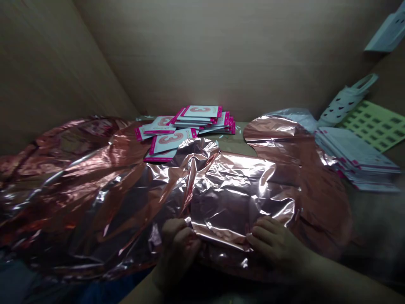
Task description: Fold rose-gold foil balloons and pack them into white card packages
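My left grip (175, 253) and right grip (275, 240), well apart, are each clamped on the folded near edge of a rose-gold foil balloon (240, 198), which spreads ahead of both grips toward pink-edged number-3 cards (199, 112).

L hand (175, 249) & R hand (275, 242) bare, short rounded fingers, R forearm (348, 278) bare to frame edge.

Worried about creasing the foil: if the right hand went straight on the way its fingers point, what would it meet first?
The right hand would first meet the folded flap of rose-gold foil; its fingertips seem to touch it, though depth is hard to judge here.
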`<action>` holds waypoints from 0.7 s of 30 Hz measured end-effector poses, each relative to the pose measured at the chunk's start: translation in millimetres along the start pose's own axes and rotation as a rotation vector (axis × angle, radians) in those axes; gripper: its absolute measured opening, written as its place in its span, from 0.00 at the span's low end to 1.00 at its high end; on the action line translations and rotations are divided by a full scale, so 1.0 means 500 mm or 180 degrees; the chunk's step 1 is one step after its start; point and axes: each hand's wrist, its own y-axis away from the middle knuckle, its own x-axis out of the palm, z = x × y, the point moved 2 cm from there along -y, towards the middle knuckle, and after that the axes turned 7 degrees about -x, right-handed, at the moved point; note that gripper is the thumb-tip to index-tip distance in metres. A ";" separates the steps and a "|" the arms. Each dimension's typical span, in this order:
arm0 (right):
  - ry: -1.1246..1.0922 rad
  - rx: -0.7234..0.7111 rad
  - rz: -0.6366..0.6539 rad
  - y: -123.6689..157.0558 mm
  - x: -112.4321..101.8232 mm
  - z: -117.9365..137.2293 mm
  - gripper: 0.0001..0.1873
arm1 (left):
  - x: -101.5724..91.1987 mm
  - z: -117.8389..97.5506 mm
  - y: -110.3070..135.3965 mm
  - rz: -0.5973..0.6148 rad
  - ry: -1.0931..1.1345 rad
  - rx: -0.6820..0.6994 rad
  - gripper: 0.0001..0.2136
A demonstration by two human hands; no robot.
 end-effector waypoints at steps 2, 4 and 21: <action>-0.0034 0.0006 -0.0203 0.002 0.004 0.003 0.11 | 0.000 -0.009 -0.009 0.0087 -0.0320 0.0352 0.16; 0.0186 0.0045 -0.0299 0.003 0.009 0.006 0.12 | 0.004 -0.019 -0.023 0.0477 -0.0453 0.0713 0.15; -0.0144 0.0101 -0.0292 -0.007 0.029 0.024 0.16 | 0.015 -0.014 -0.042 0.0908 -0.0123 0.1211 0.13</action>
